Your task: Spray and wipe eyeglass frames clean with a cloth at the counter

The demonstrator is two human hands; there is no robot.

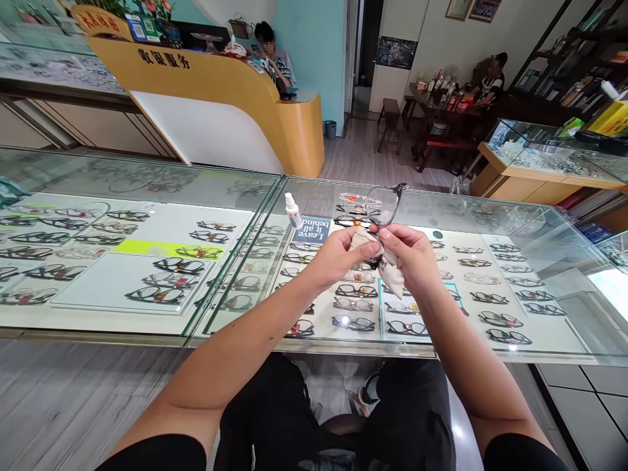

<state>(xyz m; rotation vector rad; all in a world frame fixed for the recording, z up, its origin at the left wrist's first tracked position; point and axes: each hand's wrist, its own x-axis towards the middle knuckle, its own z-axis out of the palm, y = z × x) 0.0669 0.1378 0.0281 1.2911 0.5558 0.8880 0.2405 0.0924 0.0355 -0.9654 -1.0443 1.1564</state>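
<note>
Both my hands meet above the glass display counter (260, 261). My left hand (346, 252) is closed round a light beige cleaning cloth (366, 243), its thumb pressing on the folds. A pair of dark-framed eyeglasses (385, 206) is pinched by my right hand (411, 248), one rim sticking up above the fingers. The other lens appears wrapped in the cloth and is hidden. A corner of the cloth hangs below my right fingers. To the left of my hands, a small white spray bottle (293, 210) stands upright on the glass.
Several rows of eyeglasses (356, 304) lie inside the counter under the glass. Beyond stands a wooden cashier desk (299, 134) with a person (275, 62) behind it. Another person (490, 82) sits at a dark table (441, 98). A second display case (549, 157) is at the right.
</note>
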